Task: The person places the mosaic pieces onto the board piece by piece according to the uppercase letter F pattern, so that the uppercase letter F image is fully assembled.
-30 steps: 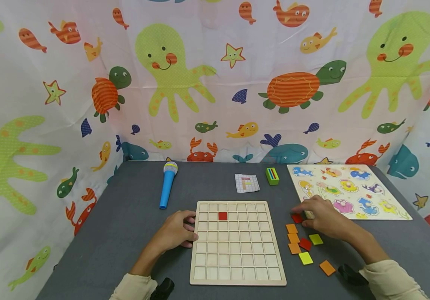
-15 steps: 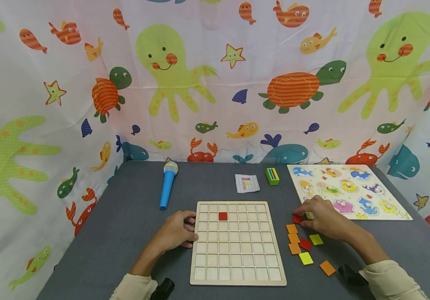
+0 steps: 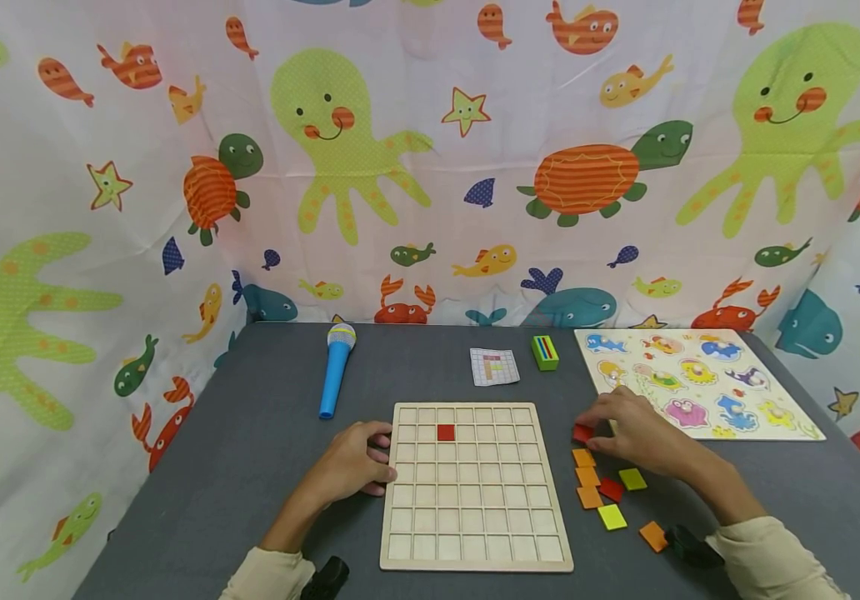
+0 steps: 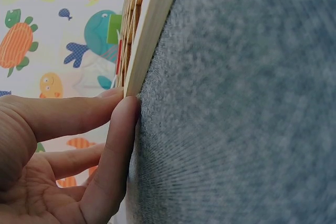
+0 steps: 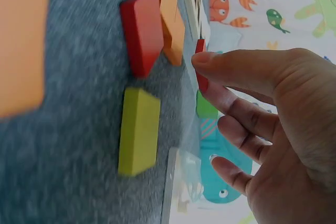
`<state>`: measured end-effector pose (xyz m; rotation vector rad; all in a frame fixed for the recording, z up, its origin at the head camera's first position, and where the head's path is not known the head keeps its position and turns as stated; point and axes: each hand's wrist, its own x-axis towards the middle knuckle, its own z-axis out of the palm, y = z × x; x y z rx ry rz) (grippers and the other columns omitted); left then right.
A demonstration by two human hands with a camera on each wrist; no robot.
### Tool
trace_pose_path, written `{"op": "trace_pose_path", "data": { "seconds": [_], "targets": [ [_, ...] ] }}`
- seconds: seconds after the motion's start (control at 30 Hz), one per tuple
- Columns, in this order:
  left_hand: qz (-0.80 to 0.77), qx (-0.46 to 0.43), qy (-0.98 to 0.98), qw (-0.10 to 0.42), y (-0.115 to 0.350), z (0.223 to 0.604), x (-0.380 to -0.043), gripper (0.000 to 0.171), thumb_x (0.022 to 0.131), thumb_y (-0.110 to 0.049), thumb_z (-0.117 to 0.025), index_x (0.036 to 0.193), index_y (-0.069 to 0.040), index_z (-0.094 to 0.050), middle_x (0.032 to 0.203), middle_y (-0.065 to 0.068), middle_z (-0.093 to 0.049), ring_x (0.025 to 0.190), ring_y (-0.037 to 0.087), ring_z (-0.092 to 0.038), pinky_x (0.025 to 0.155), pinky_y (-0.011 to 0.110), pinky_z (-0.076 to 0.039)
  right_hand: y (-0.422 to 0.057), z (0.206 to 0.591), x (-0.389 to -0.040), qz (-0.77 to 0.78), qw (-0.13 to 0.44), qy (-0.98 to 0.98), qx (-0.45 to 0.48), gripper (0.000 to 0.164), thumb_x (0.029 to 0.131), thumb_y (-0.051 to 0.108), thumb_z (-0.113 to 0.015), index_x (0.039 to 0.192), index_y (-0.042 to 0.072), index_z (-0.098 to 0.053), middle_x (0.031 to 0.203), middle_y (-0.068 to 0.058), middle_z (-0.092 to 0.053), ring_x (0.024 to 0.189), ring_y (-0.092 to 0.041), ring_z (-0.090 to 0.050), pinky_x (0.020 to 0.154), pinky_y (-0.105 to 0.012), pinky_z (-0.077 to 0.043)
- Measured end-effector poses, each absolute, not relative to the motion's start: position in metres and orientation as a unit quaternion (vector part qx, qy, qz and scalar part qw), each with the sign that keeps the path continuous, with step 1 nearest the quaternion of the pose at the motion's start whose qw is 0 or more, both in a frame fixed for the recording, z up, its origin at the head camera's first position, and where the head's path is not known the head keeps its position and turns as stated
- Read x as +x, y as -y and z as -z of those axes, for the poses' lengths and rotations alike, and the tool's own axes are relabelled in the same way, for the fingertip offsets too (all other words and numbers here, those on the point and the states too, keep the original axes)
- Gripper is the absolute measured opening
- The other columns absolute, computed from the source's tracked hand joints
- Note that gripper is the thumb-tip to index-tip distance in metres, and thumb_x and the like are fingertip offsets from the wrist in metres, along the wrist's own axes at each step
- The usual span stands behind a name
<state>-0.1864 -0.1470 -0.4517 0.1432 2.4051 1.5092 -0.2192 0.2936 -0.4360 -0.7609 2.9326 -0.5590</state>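
Tiles lay loose on the bench, right of the board. Just beyond them, the right hand pinched a red tile, hiding the puzzle's near-left corner. The left hand gripped the board's left edge. Microphone, card and green box lay farther back.

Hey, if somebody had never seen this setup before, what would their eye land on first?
Probably the white backdrop behind the table, covered in large, bright sea creatures. Next, the pale wooden grid board in the middle foreground, where a single red square stands out near the top. Then, to the board's right, the right hand pinching another red tile.
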Motion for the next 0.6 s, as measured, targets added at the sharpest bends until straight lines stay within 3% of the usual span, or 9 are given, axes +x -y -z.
{"op": "trace_pose_path", "data": {
  "seconds": [0.23,0.6],
  "targets": [
    [-0.525,0.05,-0.837,0.146,0.147,0.451,-0.186,0.069,0.084,0.009,-0.082,0.147,0.008,-0.054,0.123,0.018,-0.059,0.092,0.021,-0.068,0.063,0.036,-0.067,-0.278,0.432,-0.221,0.207,0.028,-0.944,-0.256,0.027,0.092,0.026,-0.084,0.118,0.016,-0.082,0.105,0.008,-0.068,0.102,-0.019,-0.052,0.084,-0.037,-0.047],
    [-0.523,0.047,-0.838,0.149,0.147,0.45,-0.186,0.068,0.084,0.008,-0.082,0.147,0.007,-0.054,0.123,0.017,-0.059,0.092,0.021,-0.068,0.063,0.036,-0.067,-0.248,0.433,-0.229,0.226,0.024,-0.933,-0.279,0.029,0.093,0.022,-0.083,0.121,0.014,-0.081,0.109,0.004,-0.07,0.102,-0.018,-0.049,0.081,-0.033,-0.048]
  ]
}}
